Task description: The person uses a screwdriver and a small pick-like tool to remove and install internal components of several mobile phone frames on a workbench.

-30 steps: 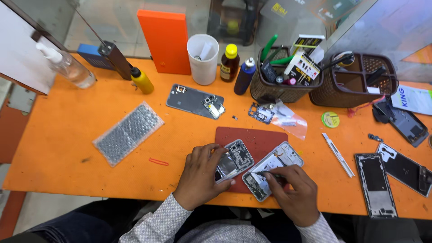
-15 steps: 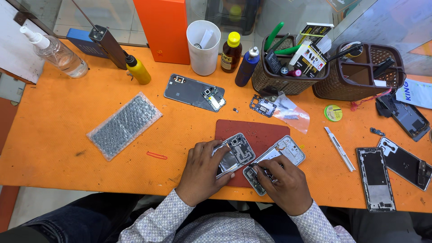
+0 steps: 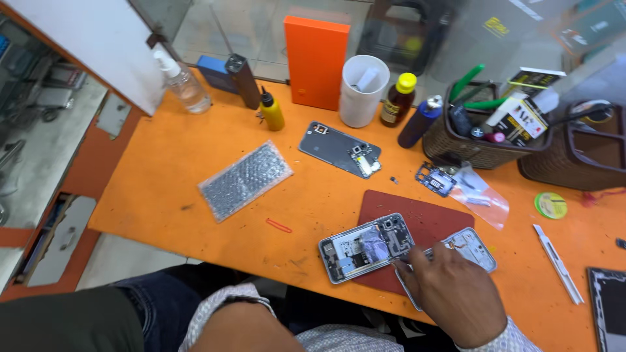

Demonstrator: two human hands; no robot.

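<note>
— Grip: our right hand (image 3: 456, 293) pinches a thin tool over the back cover (image 3: 471, 246); our left hand has lifted away, out of view.
— So the opened phone (image 3: 366, 246) now lies unheld on the red mat (image 3: 427, 218), tabletop (image 3: 163, 163) beyond.

My right hand (image 3: 456, 293), bare, emerges from a pale patterned shirt cuff (image 3: 505, 342); dark blue jeans (image 3: 156, 303) at lower left.

Open lane: bare table (image 3: 163, 176) on the left, only bubble wrap (image 3: 244, 179) lying flat there. Far edge blocked by orange box (image 3: 315, 62), cup (image 3: 362, 91), bottles (image 3: 399, 99). Far right blocked by baskets (image 3: 479, 140).
</note>
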